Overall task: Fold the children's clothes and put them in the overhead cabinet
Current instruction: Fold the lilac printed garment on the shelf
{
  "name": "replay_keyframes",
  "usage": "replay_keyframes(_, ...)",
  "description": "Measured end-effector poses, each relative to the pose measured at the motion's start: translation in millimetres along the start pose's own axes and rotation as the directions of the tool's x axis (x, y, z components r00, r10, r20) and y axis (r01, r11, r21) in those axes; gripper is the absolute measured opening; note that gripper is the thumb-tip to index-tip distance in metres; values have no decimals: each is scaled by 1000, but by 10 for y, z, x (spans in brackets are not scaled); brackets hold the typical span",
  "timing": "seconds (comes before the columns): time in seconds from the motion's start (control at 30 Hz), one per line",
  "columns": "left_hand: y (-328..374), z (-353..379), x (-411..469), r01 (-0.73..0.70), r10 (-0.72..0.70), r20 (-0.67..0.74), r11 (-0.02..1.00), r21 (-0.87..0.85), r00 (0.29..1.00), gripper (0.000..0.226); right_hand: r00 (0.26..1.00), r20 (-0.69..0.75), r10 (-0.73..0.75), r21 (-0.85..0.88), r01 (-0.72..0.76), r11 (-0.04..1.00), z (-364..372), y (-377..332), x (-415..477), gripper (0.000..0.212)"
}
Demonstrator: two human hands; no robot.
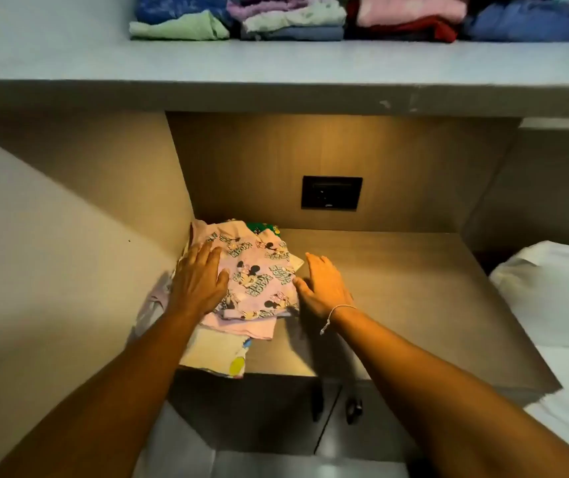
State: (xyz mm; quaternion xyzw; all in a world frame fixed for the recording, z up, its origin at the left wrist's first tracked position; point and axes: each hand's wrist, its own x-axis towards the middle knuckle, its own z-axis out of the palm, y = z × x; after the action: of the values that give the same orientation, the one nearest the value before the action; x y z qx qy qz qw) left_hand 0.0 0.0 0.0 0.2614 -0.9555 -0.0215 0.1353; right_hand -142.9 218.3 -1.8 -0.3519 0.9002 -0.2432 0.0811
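Pressing flat, left hand point(197, 284) rests open on pink printed shirt point(258, 274); right hand point(324, 284) open at its edge. Shirt tops pile on surface point(396, 288), below cabinet shelf point(276, 63). Soft, light, floppy; likely best gripped at side edges.

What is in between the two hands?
The pink cartoon-print garment, seen in the head view. The left hand rests flat on it; the right hand sits at its right edge.
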Motion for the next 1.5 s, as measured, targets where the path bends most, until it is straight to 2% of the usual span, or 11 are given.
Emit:
replay_keyframes(0.17, -220, 259, 542, 234, -222, 196, 972, -38, 955, 55, 985, 58, 163, 201, -172, 964, 365, -288, 580, 39)
replay_keyframes(0.33, -270, 439, 872, 413, -371, 327, 908, -70, 869, 49, 893, 168, 417, 405, -448, 797, 579, -376, 1068, 49)
replay_keyframes(0.53, -392, 567, 1115, 460, -438, 189, 883, -95, 879, 42, 778, 235, 583, 576, -594, 561, 689, -159, 1502, 40)
replay_keyframes(0.63, -433, 591, 1128, 440, -433, 80, 878, -188, 898, 33, 795, 234, 560, 584, -575, 573, 729, -107, 1570, 22)
replay_keyframes(0.8, -395, 488, 994, 315, -413, -143, 840, -442, 900, 18, 900, 11, 436, 614, -350, 707, 411, -204, 1342, 13)
replay_keyframes(0.93, -306, 191, 820, 215, -408, -148, 715, -666, 901, 14, 936, 71, 344, 770, -271, 578, 14, -167, 852, 9)
replay_keyframes(1.1, 233, -468, 964, 31, -159, -191, 840, -542, 969, 16, 926, 150, 347, 866, -293, 406, -541, 84, 272, 17)
replay_keyframes(1.2, 960, -719, 1323, -117, 50, -124, 773, -623, 991, 15, 889, 233, 394, 933, -319, 169, -811, 334, -125, 9)
replay_keyframes(1.33, 2109, -441, 1786, -365, 386, -24, 849, -382, 922, 25, 775, 321, 544, 941, -324, -95, -879, 878, -649, 18)
replay_keyframes(1.4, 2685, -96, 1776, -461, 509, 128, 841, -283, 851, 23, 665, 378, 644, 910, -397, -124, -777, 1165, -901, 18)
replay_keyframes(1.5, 3209, 466, 1410, -585, 620, 333, 783, -211, 710, 44, 568, 367, 736, 820, -572, 32, -596, 1512, -1260, 23)
